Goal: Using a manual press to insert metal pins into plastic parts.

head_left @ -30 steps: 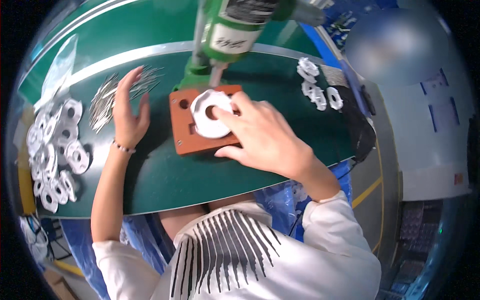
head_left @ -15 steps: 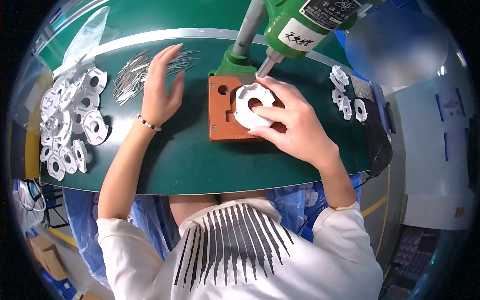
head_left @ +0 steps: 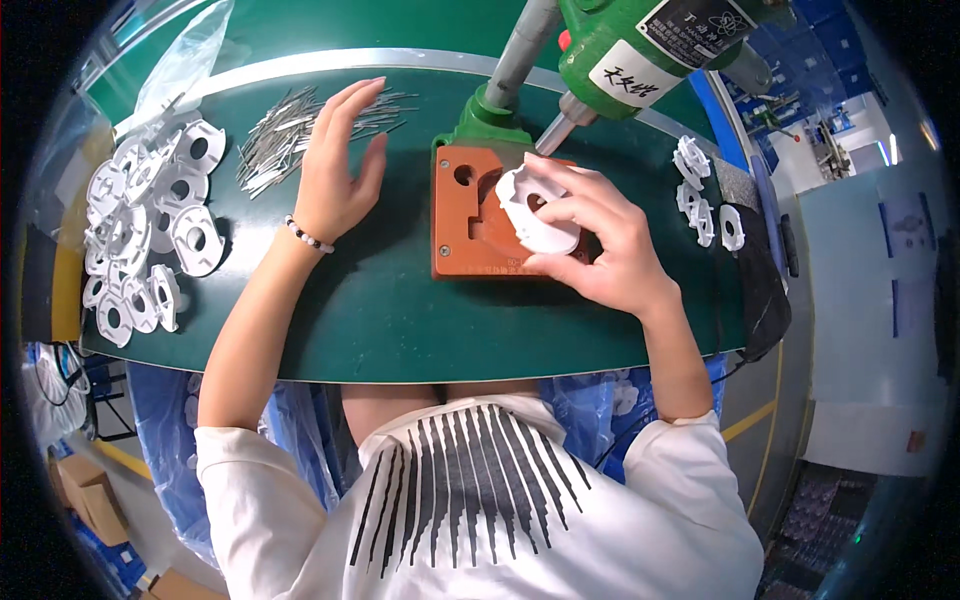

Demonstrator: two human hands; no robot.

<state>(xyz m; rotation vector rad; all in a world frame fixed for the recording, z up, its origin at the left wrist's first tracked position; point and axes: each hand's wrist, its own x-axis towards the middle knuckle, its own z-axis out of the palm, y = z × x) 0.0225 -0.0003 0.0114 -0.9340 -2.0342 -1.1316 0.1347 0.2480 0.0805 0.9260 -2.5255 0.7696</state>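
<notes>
My right hand (head_left: pixel 600 228) grips a white round plastic part (head_left: pixel 538 212) with a hole in its middle. The part is tilted above the orange-brown fixture block (head_left: pixel 458 225), whose shaped recess shows to its left. Just behind it, the metal ram (head_left: pixel 566 124) of a green hand press (head_left: pixel 625 55) points down. My left hand (head_left: pixel 340 160), fingers stretched out and holding nothing, hovers over the table beside a heap of thin metal pins (head_left: pixel 283 135). What lies under the right palm is hidden.
A pile of white plastic parts (head_left: pixel 199 241) covers the table's left side, near a clear plastic bag (head_left: pixel 185 60). Several more white parts (head_left: pixel 732 228) lie at the right. The green press column (head_left: pixel 520 50) rises behind the block. Blue plastic-lined bins (head_left: pixel 165 420) stand below the table edge.
My right hand has lifted and tilted the white part off the fixture block, shifting it slightly right and uncovering the recess. My left hand stays open near the pins. The whole view has shifted a little.
</notes>
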